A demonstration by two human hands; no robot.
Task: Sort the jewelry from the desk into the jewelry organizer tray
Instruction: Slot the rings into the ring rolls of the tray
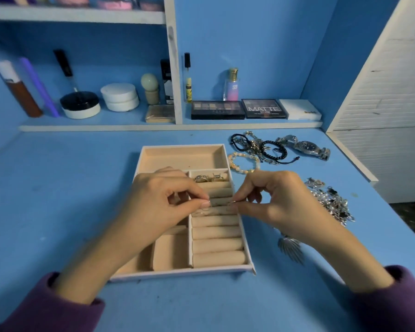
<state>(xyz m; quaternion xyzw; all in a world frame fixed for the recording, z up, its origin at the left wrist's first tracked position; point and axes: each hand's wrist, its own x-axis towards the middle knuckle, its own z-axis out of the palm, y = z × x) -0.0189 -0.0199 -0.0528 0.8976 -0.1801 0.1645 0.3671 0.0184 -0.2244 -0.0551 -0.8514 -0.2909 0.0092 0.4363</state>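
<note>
Hoop (232,202), tiny, type unclear: pinched in right hand (280,207) over rolls (216,232) in tray (177,273). Left hand (158,200) pinches another thin bit (207,204) alongside. Seat gently btwn rolls w/o knocking rings (210,177) at top; release only once wedged.

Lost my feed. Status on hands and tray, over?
Left hand, right hand each pinch a thin metal piece above ring rolls of beige organizer tray. Gold rings slotted at top. Nothing blocking.

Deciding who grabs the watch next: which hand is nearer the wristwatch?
Right. The right hand, at the right edge of the tray, is below-left of the wristwatch; the left hand is over the tray, farther away. Both pinch a small jewelry piece.
</note>
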